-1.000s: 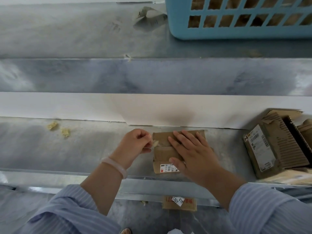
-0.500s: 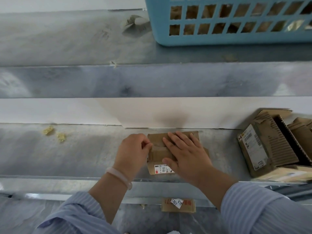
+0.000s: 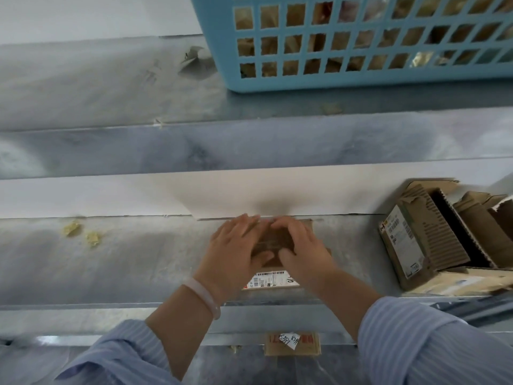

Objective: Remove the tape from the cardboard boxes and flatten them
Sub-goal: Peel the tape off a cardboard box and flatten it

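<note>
A small brown cardboard box (image 3: 273, 241) with a white barcode label on its near side lies on the grey metal shelf (image 3: 125, 262). My left hand (image 3: 236, 248) lies over the box's left part, fingers reaching its far edge and thumb on top. My right hand (image 3: 301, 245) covers the right part the same way. Both hands seem to press down with fairly straight fingers, though motion blur hides finger detail. No tape strip can be made out on the box.
Opened corrugated boxes (image 3: 433, 237) pile at the shelf's right end. A blue plastic basket (image 3: 361, 43) holding cardboard stands on the upper shelf. Yellowish scraps (image 3: 80, 232) lie at left. Another labelled cardboard piece (image 3: 291, 343) lies below the shelf's front edge.
My left hand left the box's left side, where it pinched something small, and now lies on top beside the right hand. The camera moved closer.
</note>
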Tool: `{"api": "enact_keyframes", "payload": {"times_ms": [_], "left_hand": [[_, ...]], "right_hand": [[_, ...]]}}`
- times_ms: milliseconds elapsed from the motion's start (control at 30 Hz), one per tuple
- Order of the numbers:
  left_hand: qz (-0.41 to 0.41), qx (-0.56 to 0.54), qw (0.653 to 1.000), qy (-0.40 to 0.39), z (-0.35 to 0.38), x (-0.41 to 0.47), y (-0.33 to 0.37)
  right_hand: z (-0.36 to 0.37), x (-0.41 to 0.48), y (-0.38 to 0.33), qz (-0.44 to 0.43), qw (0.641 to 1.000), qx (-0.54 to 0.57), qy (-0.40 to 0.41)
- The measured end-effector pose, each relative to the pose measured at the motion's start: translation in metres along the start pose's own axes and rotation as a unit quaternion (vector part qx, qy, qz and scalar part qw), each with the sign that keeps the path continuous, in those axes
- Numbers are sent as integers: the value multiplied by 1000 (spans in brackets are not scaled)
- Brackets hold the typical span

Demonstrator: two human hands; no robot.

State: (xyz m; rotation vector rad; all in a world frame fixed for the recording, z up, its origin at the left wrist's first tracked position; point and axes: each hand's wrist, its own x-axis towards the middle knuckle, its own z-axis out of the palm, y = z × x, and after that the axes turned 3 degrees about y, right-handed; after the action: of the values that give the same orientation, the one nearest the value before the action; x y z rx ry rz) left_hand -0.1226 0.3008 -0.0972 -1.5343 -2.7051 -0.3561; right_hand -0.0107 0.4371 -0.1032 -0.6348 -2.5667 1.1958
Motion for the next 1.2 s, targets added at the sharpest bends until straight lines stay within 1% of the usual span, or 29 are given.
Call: {"api": "enact_keyframes", "payload": {"times_ms": [33,100,133,167,200,233,300,333,400,567,700,933,1000,1033,1133,1167,1200], "left_hand": [[11,13,1000,-16,4,2,3],[20,55,998,-35,8,4,6],[21,72,996,-44,8,5,7],[23,86,995,-54,7,6,8],[23,98,993,-68,4,7,10],[22,105,991,-82,2,8,13],[5,99,990,-96,2,10,19],[-4,96,991,-96,3,9,23],[-2,100,991,-92,5,7,29],[10,125,987,-98,6,9,26],[10,122,989,-81,10,8,25],[-3,120,989,-86,13,9,22],[-7,120,989,-81,13,10,22],[-7,120,990,-80,13,10,21],[-8,116,990,-77,13,11,19],[-8,114,990,-77,13,11,19],[-7,111,991,-77,13,11,19]], "right_hand": [[-2,0,3,19,997,64,32],[-7,-3,9,58,974,186,118],[-10,-7,14,75,959,215,166],[-12,-11,19,92,950,217,207],[-15,-17,26,119,946,202,226],[-17,-24,33,156,946,185,217],[-17,-35,49,231,946,184,132],[-14,-40,54,258,941,199,91],[-10,-51,59,281,933,216,60],[-12,-61,55,269,945,168,80],[-18,-60,52,284,941,161,92],[-24,-50,51,284,951,96,70],[-21,-51,49,295,946,115,64],[-20,-52,47,304,938,151,66],[-31,-51,38,322,895,297,84],[-36,-49,37,315,894,307,89],[-40,-47,37,303,903,291,89]]}}
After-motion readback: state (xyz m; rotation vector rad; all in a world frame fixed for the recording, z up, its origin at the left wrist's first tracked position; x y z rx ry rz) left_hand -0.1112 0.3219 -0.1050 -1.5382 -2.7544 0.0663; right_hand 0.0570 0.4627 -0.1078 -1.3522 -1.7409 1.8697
